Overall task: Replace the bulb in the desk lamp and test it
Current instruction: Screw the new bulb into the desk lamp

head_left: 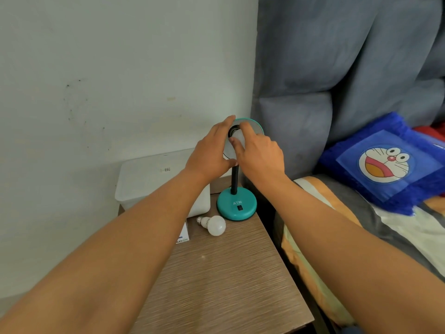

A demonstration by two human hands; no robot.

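A teal desk lamp stands at the back of the wooden nightstand, with a round base (237,206), a black gooseneck and a shade (255,127) tilted toward me. My left hand (212,153) grips the left rim of the shade. My right hand (258,153) reaches into the shade, its fingers closed around a white bulb (239,138) at the dark socket. A second white bulb (214,225) lies loose on the nightstand in front of the base, beside a small bulb box (183,235).
A white plastic container (154,179) sits at the back left of the nightstand (216,285), against the wall. A bed with a grey padded headboard (337,80) and a blue cartoon cushion (385,162) borders the nightstand on the right.
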